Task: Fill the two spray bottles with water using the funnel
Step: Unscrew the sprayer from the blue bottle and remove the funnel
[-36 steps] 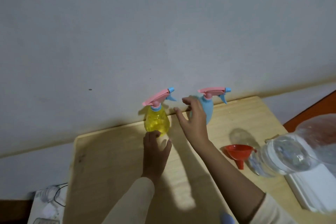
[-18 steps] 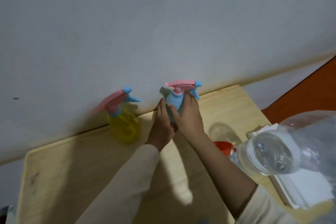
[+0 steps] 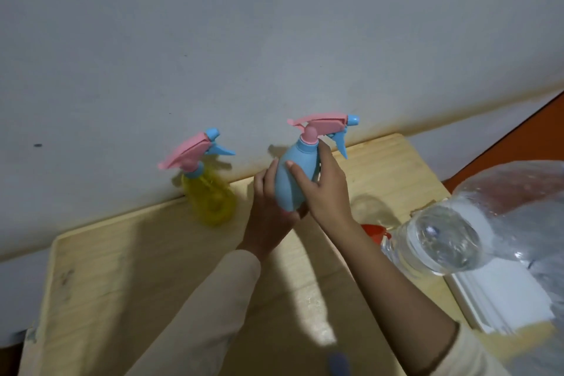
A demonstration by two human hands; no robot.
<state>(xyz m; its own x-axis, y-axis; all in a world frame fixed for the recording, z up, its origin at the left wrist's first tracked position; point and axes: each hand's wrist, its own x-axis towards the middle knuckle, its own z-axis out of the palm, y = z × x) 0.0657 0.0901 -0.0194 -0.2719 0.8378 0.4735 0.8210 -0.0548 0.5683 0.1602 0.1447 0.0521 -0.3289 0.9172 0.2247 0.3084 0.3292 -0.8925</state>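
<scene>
A blue spray bottle [image 3: 294, 175] with a pink trigger head is lifted above the wooden table [image 3: 122, 268]. My left hand [image 3: 268, 217] grips its base from below and the left. My right hand [image 3: 328, 186] wraps round its body just under the neck. A yellow spray bottle [image 3: 212, 200] with the same pink head stands on the table near the wall, to the left of my hands. A red funnel [image 3: 374, 230] lies on the table to the right, partly hidden behind my right forearm and the water bottle.
A large clear water bottle [image 3: 451, 247] lies at the right with its mouth towards me. White flat sheets or trays [image 3: 500, 296] are stacked under it at the table's right edge. A grey wall runs behind the table.
My left hand left the yellow bottle and joined my right hand on the blue bottle. The blue bottle rose off the table and came nearer to me.
</scene>
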